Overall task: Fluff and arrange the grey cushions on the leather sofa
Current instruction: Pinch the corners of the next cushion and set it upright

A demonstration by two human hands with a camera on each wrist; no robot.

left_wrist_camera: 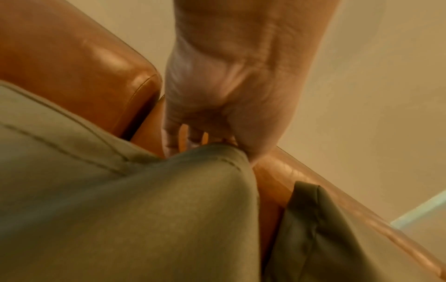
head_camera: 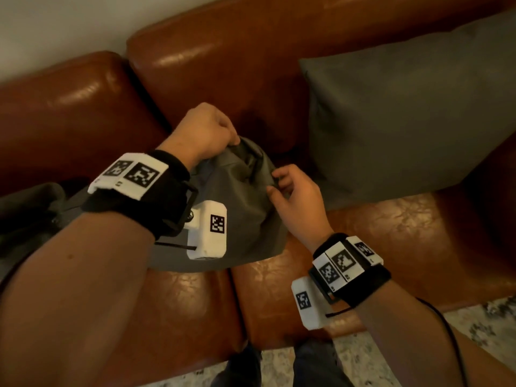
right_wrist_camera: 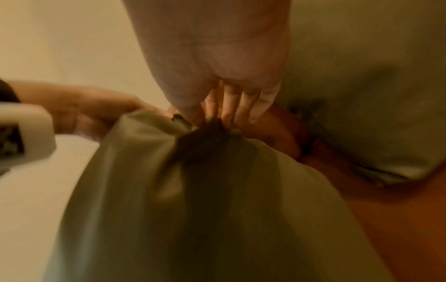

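- Item: small grey fabric cushion (head_camera: 237, 208), soft and creased. I logged it standing on the seat of the brown leather sofa (head_camera: 391, 227), over the seam between two seat pads, its top edge bunched and raised.
- Left hand (head_camera: 205, 132): I saw it closed in a fist around the cushion's upper left corner. In the left wrist view the fingers (left_wrist_camera: 173, 137) curled over the peak of grey cloth.
- Right hand (head_camera: 296, 196): I recorded thumb and fingers pinching a gathered fold at the cushion's upper right. The right wrist view, though blurred, showed the fingertips (right_wrist_camera: 226, 112) meeting on a dark tuck of fabric.
- Item: large grey square cushion (head_camera: 405, 113), propped tilted against the sofa backrest to the right, just beside the held cushion; I could not tell whether the two touched.
- Item: dark grey fabric (head_camera: 25, 208) at the left edge of the seat; I could not identify it.
- Fittings: black wrist straps with white marker blocks (head_camera: 134, 174) on both wrists.
- Surroundings: pale wall (head_camera: 55, 26) behind the sofa, speckled floor (head_camera: 363, 358) in front.
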